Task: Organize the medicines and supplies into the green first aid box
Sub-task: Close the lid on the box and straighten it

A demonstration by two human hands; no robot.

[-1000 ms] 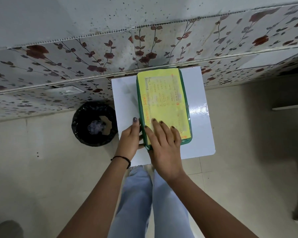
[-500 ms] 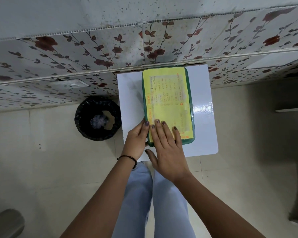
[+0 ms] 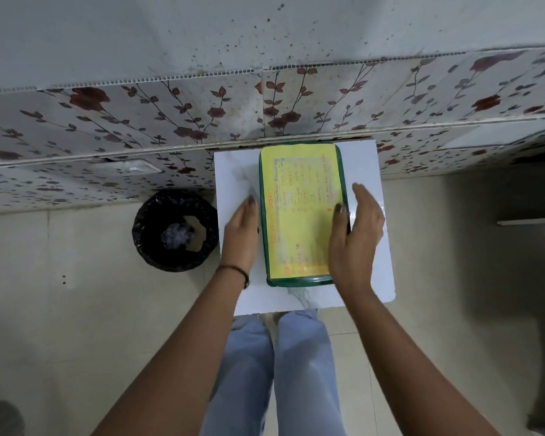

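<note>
Two hands: our left hand [image 3: 242,237] lies flat beside the left long wall of the green first aid box [image 3: 302,212], fingers straight and together; our right hand [image 3: 356,234] is at the right long wall, thumb on the lid, fingers apart, clamped on nothing.
Box place: centre of the frame, on the small white table [image 3: 368,171], lid shut, yellow label [image 3: 299,196] on top.
Handling: we judge it stiff plastic, smooth and a little slippery; weight we cannot tell.
Hold: both long walls, or the lid edge to open it.
Medicines: none visible outside.
Around: black waste bin [image 3: 175,231] at left of the table, flowered wall [image 3: 139,121] behind; nothing blocks the box.
</note>
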